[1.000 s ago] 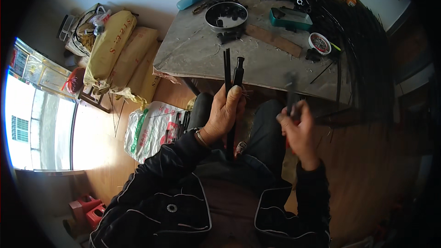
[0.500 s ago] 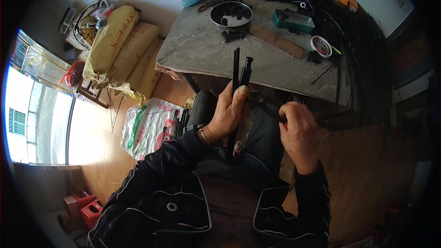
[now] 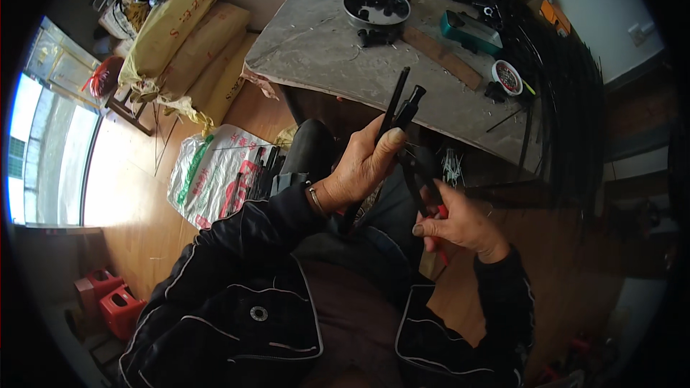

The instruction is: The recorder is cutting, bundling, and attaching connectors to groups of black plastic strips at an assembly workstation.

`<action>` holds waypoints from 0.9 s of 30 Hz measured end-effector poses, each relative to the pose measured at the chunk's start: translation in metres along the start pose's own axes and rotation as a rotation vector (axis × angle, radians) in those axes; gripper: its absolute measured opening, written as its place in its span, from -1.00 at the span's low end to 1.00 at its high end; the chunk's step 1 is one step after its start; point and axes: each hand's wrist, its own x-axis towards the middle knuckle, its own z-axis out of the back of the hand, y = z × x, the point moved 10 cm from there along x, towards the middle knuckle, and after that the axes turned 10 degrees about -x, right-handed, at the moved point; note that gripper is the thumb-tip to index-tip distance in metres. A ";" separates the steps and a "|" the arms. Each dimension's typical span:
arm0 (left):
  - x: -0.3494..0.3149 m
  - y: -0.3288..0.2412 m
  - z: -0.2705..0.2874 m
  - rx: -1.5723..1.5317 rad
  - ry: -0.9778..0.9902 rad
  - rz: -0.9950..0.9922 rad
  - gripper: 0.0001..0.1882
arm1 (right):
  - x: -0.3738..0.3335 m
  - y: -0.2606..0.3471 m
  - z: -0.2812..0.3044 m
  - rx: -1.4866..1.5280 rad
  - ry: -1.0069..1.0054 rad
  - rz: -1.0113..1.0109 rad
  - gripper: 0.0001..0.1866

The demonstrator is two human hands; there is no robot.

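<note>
My left hand [image 3: 363,162] is wrapped round thin black rods [image 3: 392,105] and a thicker black tube with a narrowed, knobbed end [image 3: 410,103], held together above my lap. They tilt up to the right, with the thumb across them. In my right hand [image 3: 463,223] is a pair of dark-jawed pliers [image 3: 424,176] with red handles. The jaws are close to the tube, just right of my left thumb; whether they touch it I cannot tell. A thin wire or pin shows by the thumb.
The worktable [image 3: 309,50] holds a round bowl [image 3: 352,18] of black parts, a teal tin [image 3: 460,25], a wooden strip [image 3: 445,57], a small white dish [image 3: 499,75] and a heap of black rods [image 3: 568,108]. Stuffed sacks [image 3: 190,39] and a plastic bag [image 3: 205,183] lie left.
The rods and tube have tilted to the right. My right hand has turned, its fingers now loosened round the spread handles, and the pliers' jaws have moved slightly right. The whole view has shifted.
</note>
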 end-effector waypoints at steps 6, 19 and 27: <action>0.003 0.000 0.005 -0.122 -0.030 -0.049 -0.52 | 0.011 0.002 -0.019 0.100 0.008 0.063 -0.58; 0.007 0.002 0.017 -0.122 -0.096 -0.054 -0.52 | -0.023 0.056 0.014 -0.827 -0.654 0.384 -0.53; -0.003 -0.006 -0.004 -0.049 0.089 -0.064 -0.42 | -0.023 -0.017 -0.050 0.716 0.300 0.030 -0.74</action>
